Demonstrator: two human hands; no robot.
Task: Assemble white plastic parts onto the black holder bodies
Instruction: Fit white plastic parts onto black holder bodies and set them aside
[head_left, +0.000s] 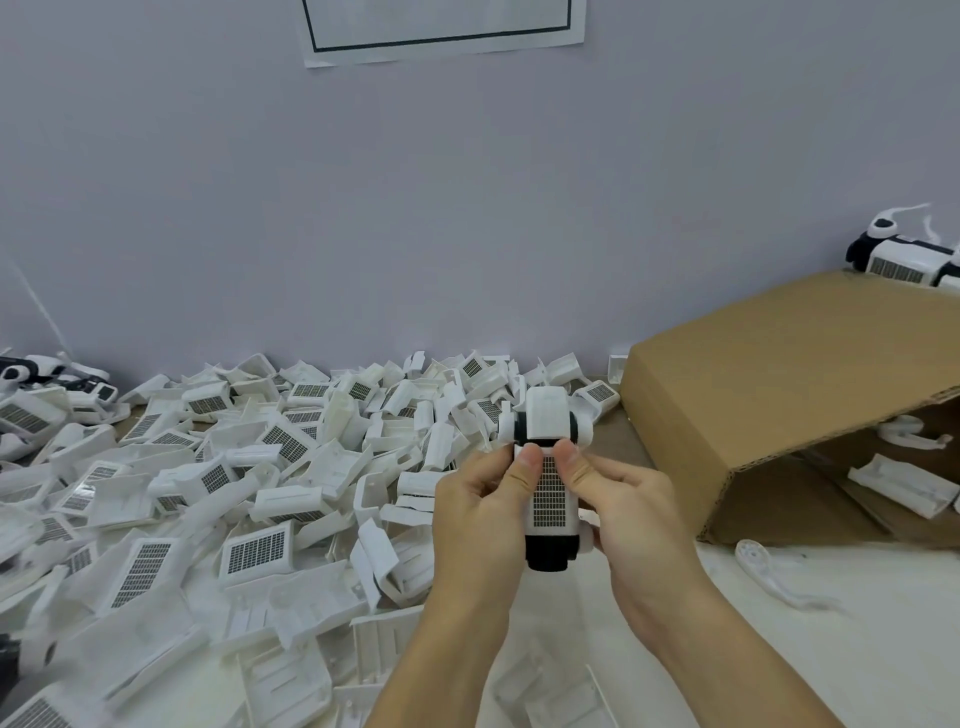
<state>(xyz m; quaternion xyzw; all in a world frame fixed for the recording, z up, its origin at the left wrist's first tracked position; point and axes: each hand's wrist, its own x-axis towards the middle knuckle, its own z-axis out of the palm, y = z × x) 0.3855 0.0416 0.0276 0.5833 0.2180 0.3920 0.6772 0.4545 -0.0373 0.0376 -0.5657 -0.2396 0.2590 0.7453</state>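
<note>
Loose white plastic parts (291, 670) nearest the lens, spilling away in a big messy heap (249, 467) left of the cardboard box (769, 395), plenty showing little gridded panels. Just left of that box, held up over the pile: one black holder body (546, 555) already wearing a white shell (551, 499) with a grid strip down its face, plus a white cap piece (548, 418) on the far end between black rings. Left hand (483, 514) wrapped round its left side, fingers curled behind, thumb pressed flat on the upper face. Right hand (623, 509) mirroring that from the box side, thumb down beside the other thumb, tips nearly touching, fingers curled underneath. Both gripping the same unit, neither relaxed. Inside the box's open end, lower right: a few more white pieces (898, 483). Beyond the box's far top edge, some finished black-and-white units (904, 260). Curved white bit (769, 571) lying just in front of the box. Well above it, sheet of paper (441, 31) stuck to the wall.
</note>
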